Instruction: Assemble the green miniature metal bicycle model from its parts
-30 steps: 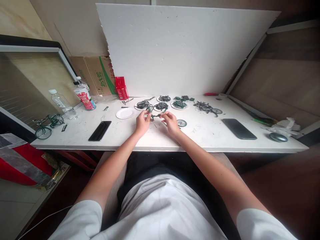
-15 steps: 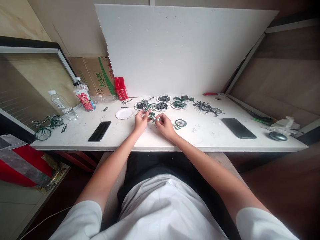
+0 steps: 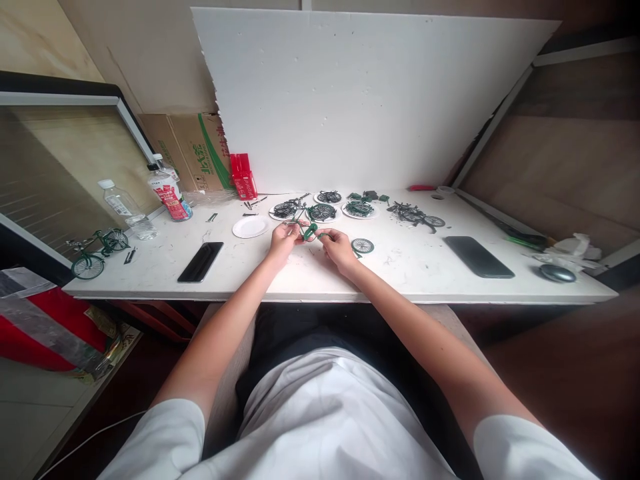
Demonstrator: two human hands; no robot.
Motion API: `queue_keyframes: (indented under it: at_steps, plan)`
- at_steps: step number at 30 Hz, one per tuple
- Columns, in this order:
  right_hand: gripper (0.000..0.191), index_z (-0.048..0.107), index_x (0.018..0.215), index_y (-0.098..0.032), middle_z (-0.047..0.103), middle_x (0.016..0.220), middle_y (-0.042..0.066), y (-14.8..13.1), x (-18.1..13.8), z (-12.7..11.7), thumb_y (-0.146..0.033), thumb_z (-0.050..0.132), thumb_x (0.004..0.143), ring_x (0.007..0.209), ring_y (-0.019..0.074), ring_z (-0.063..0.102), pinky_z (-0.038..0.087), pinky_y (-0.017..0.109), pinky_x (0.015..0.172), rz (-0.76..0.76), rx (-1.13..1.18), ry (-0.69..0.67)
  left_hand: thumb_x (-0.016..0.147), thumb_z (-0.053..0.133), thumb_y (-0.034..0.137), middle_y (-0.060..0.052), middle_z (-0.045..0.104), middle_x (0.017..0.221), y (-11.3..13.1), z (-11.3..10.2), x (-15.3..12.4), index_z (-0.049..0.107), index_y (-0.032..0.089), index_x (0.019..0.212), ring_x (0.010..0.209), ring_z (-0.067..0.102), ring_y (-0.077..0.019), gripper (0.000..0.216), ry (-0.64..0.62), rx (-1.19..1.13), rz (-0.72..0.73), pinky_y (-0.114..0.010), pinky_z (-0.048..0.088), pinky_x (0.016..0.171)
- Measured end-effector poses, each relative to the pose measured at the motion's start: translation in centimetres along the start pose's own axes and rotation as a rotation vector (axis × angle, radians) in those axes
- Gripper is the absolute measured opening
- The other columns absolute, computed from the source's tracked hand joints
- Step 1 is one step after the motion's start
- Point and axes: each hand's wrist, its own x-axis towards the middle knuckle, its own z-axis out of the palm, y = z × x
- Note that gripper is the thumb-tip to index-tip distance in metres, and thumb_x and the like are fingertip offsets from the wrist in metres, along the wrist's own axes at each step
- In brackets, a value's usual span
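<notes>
My left hand (image 3: 283, 244) is closed around one side of a partly built green model bicycle (image 3: 311, 231), held just above the white table. To its right, the thumb and fingers of my right hand (image 3: 338, 249) pinch a small thin green piece beside the model; its exact kind is too small to make out. A loose spoked wheel (image 3: 363, 246) lies right of my right hand, with a green part partly hidden by the hand. Behind the model stand white plates of dark bicycle parts (image 3: 321, 212) and green parts (image 3: 359, 209).
An empty white plate (image 3: 251, 227) and a phone (image 3: 201, 262) lie to the left. Beyond them are a finished green model bicycle (image 3: 103, 250), bottles (image 3: 170, 193) and a red box (image 3: 243, 176). On the right are loose black parts (image 3: 414, 215), another phone (image 3: 479, 257) and a mouse (image 3: 557, 273).
The green model has been turned in my left hand, and its wheel no longer shows in the same place. My right hand has shifted slightly to the right with the small piece.
</notes>
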Motion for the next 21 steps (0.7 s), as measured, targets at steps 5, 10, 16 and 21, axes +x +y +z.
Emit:
queue_keyframes:
  at_steps: [5,10,16,21]
  plan:
    - [0.032,0.075,0.097,-0.023,0.047,0.058,-0.005,-0.12,0.01,0.03,-0.047,0.078,0.077,0.052,0.0126,0.037,0.03,0.028,0.048,-0.014,0.037,0.034,0.087,0.082,0.054,-0.013,0.079,0.114,0.19,-0.1,-0.02,0.07,0.017,0.107,0.086,0.078,-0.0196,0.044,-0.01,-0.017,-0.042,-0.033,0.061,0.081]
    - [0.036,0.074,0.099,-0.021,0.047,0.061,-0.006,0.07,0.22,-0.01,-0.048,0.076,0.076,0.053,0.0108,0.034,0.03,0.027,0.049,-0.086,0.034,0.107,0.087,0.084,0.051,-0.014,0.079,0.118,0.08,-0.31,0.01,0.071,0.017,0.107,0.092,0.077,-0.0198,0.042,-0.014,-0.043,-0.036,-0.036,0.062,0.086]
    - [0.034,0.072,0.097,-0.022,0.044,0.057,-0.006,0.09,0.39,-0.2,-0.049,0.078,0.077,0.05,0.0112,0.035,0.028,0.027,0.046,-0.031,0.11,0.104,0.082,0.088,0.051,-0.014,0.079,0.114,-0.56,-0.55,0.32,0.074,0.016,0.105,0.097,0.078,-0.0222,0.044,-0.046,-0.048,-0.04,-0.037,0.063,0.088]
    - [0.033,0.07,0.093,-0.023,0.044,0.058,-0.007,-0.39,-0.02,-0.26,-0.051,0.08,0.077,0.051,0.0109,0.035,0.029,0.027,0.047,-0.033,0.151,0.037,0.083,0.088,0.049,-0.014,0.079,0.115,-0.55,-0.62,0.4,0.073,0.015,0.107,0.096,0.078,-0.0222,0.044,-0.038,-0.058,-0.046,-0.038,0.062,0.089]
